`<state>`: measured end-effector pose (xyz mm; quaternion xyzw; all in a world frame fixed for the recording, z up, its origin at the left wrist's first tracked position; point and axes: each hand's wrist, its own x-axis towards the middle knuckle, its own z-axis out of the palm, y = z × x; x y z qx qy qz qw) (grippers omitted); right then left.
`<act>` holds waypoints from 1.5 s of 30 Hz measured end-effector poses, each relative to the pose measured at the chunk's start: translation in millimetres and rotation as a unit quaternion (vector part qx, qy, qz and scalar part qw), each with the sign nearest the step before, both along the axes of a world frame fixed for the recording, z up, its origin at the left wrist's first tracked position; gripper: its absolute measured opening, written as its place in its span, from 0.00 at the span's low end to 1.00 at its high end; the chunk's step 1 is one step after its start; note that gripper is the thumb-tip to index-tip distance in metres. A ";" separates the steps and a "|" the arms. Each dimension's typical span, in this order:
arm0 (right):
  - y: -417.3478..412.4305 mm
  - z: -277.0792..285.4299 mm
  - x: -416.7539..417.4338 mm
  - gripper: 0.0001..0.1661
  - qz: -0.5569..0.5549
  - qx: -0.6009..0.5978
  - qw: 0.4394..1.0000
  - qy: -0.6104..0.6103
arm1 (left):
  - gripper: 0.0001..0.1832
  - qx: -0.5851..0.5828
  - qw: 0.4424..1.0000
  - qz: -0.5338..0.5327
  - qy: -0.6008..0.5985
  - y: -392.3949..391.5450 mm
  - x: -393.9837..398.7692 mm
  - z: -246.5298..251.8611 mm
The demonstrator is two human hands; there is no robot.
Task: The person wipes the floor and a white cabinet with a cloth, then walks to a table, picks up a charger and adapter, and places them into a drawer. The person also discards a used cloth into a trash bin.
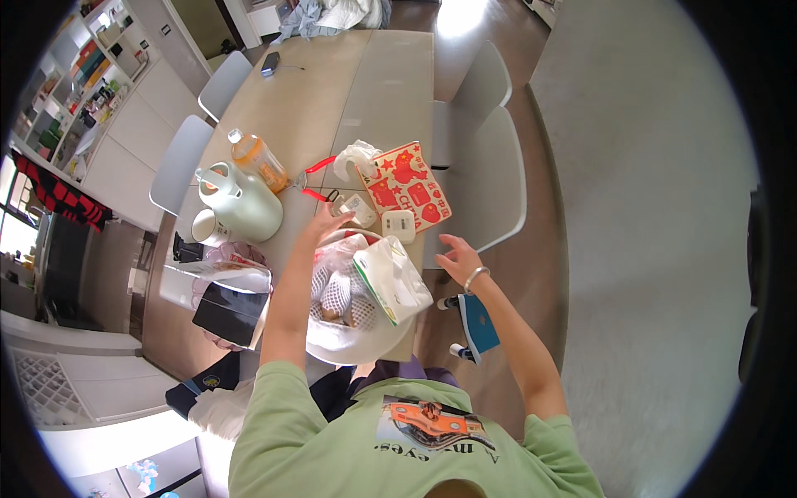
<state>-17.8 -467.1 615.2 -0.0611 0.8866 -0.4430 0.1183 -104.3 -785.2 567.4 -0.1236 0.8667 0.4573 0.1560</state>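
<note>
My left hand (329, 222) is over the table at the left edge of a small white box (358, 210). Its fingertips overlap the box's edge, and whether they grip it cannot be made out. Off the table's right edge, my right hand (458, 258) hangs in the air with fingers apart and nothing in them. A second white square case (399, 225) with a printed label lies by a red-and-cream printed sheet (408, 187). Below my left hand, a white basin (373, 345) holds fruit in foam nets (336, 292) and a pack of tissues (393, 280).
Red-handled pliers (320, 164) lie beyond my left hand, near crumpled white plastic (356, 159). To the left stand an orange drink bottle (258, 160), a pale green jug (243, 202), a white cup (209, 228) and a black box (231, 313). White chairs (495, 177) flank the table.
</note>
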 end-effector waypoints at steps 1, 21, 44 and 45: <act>-6.9 -5.1 -13.4 0.30 0.023 0.054 0.998 0.033 | 0.46 -0.018 0.999 0.004 0.029 -1.2 -6.5 -7.9; -39.9 -2.0 -101.6 0.48 0.018 0.032 0.997 0.074 | 0.23 0.284 0.941 0.180 0.040 5.8 -14.8 54.9; 310.9 12.5 198.2 0.45 -0.170 -0.257 0.949 0.068 | 0.27 0.744 0.613 0.046 -0.262 423.9 239.6 66.1; 331.1 22.3 209.2 0.45 -0.163 -0.207 0.961 0.086 | 0.26 0.766 0.576 0.055 -0.281 450.0 252.8 62.4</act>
